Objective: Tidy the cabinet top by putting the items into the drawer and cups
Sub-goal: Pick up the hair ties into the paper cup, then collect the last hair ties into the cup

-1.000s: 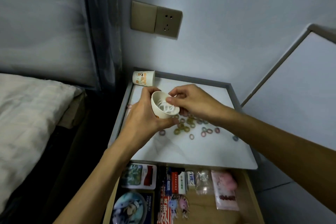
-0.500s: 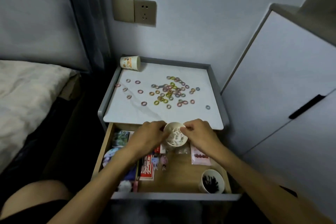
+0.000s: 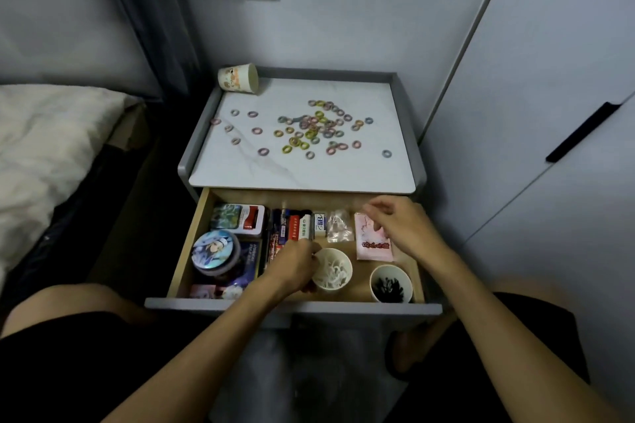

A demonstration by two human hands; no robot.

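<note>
Head view is taking in a bed with white bedding (image 3: pixel 51 148) at far left. Beside it a grey bedside cabinet with a white marbled top (image 3: pixel 240 168) is standing against the wall. At the top's back left corner a printed paper cup (image 3: pixel 237 78) is lying on its side, mouth facing right. Small coloured elastic hair rings (image 3: pixel 316 130) are lying scattered over the top, most of them bunched near the middle and a few strays toward either edge.

Below, the wood-lined drawer with a grey front (image 3: pixel 292 306) is standing pulled out. At its left a round picture tin (image 3: pixel 215 251) is sitting on a dark flat box. Further right, a clear plastic bag (image 3: pixel 339 227) and a pink packet (image 3: pixel 372 245) are lying side by side.

The left hand (image 3: pixel 292 268) is gripping a white cup of pale rings (image 3: pixel 331 288), fingers curled round its left wall. The cup is standing upright inside the drawer near the front. Just to its right a white cup of black rings (image 3: pixel 374 280) is standing in the front right corner.

The right hand (image 3: pixel 402 227) is hovering above the pink packet, fingers loosely bent and grasping nothing. A white wardrobe door with a black bar handle (image 3: pixel 549 113) is filling the right side.
</note>
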